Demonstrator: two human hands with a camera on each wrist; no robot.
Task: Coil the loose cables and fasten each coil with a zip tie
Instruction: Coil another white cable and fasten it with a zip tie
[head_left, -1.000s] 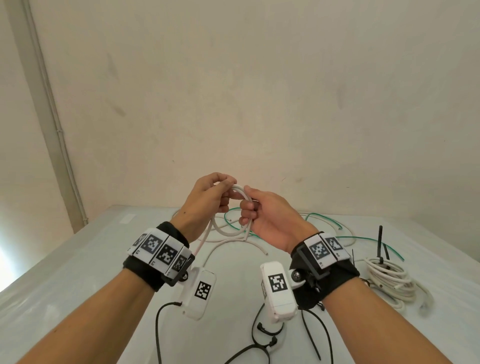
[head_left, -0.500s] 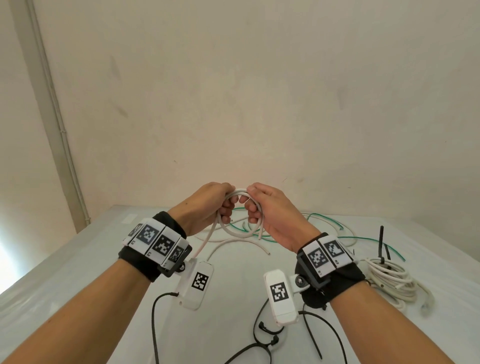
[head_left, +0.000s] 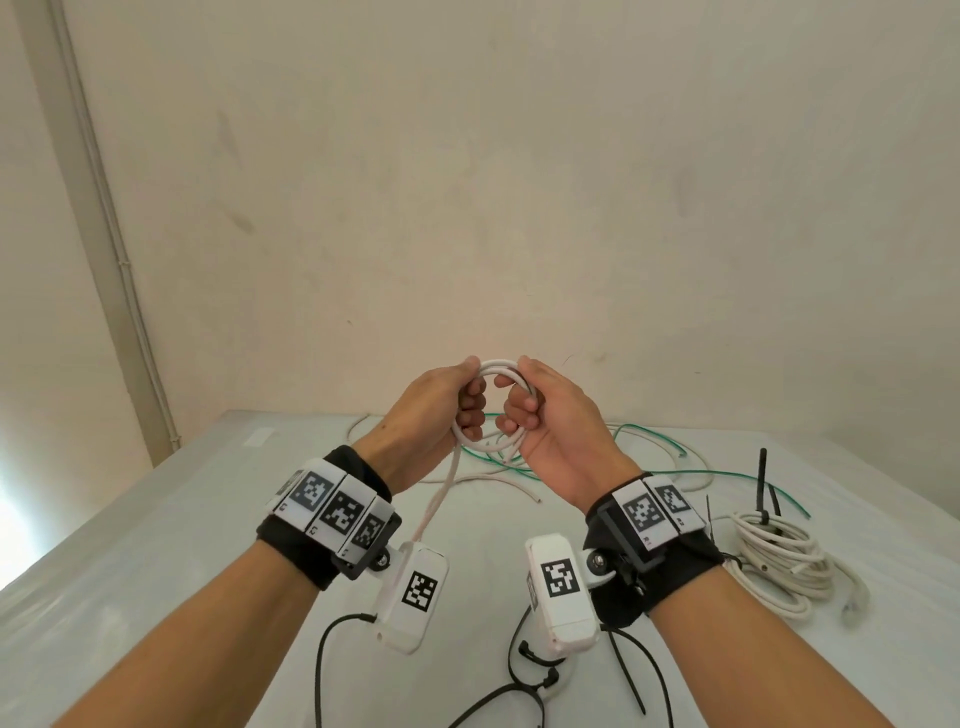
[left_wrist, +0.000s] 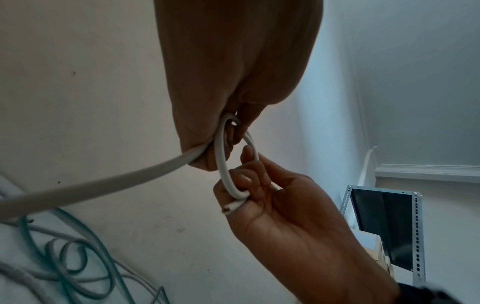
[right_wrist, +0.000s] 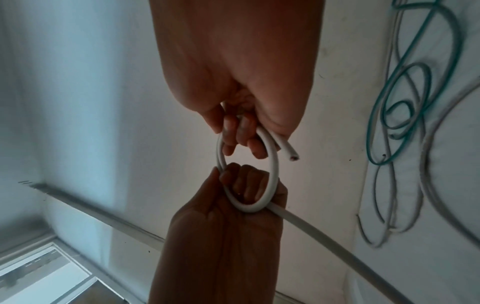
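At the centre of the head view, above a pale grey counter (head_left: 156, 519), a person's left hand (head_left: 436, 410) and right hand (head_left: 550, 415) hold a small ring of thick white round cable (head_left: 498, 366) between them. Each grip is clenched on the ring: the left fingers (right_wrist: 244, 181) curl through it from one side, the right fingers (left_wrist: 252, 176) hook through from the other and also pin the cable's cut end (right_wrist: 291, 153), which pokes out just past them. The free length (head_left: 441, 493) hangs from the left hand toward the lower centre of the frame. The coil looks only begun, with few turns wound.

At the right edge of the head view a finished bundle of white cable (head_left: 779, 561) lies cinched by a black plastic zip tie (head_left: 763, 483) standing upright. Loose green and white cables (head_left: 571, 452) sprawl at the back of the counter behind the hands, and more black zip ties (head_left: 628, 670) lie at the lower centre.

The cable appears stiff and the ring tight, so it may spring open if either grip eases while feeding the next turn. The short cut end could slip free of the right fingers, and the hanging length may drag or snag the loose cables on the counter.
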